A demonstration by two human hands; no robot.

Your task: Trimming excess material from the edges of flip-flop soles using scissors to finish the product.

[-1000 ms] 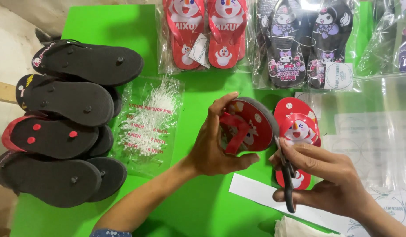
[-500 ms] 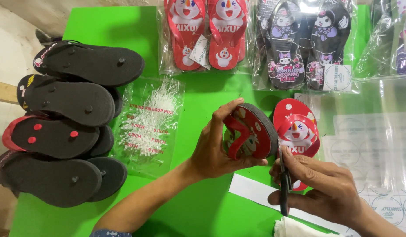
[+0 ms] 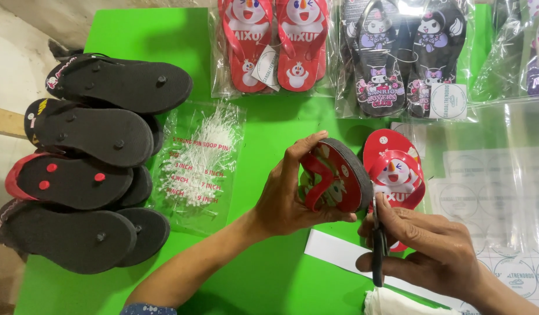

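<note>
Clenched around a small red flip-flop (image 3: 333,178) held on edge beside its flat-lying mate (image 3: 395,169), the left hand (image 3: 284,198) steadies it while the right hand (image 3: 436,251) grips a dark slim tool (image 3: 377,248) under its heel.

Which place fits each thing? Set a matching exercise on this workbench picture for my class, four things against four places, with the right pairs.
Things:
1. small red flip-flop
2. dark slim tool
3. bag of white plastic loop pins
4. stack of black flip-flops

Places:
A. far left of the green table
B. held on edge in the left hand
C. flat on the table between the stack and the hands
D. gripped in the right hand

Pairs: 1-B, 2-D, 3-C, 4-A
</note>
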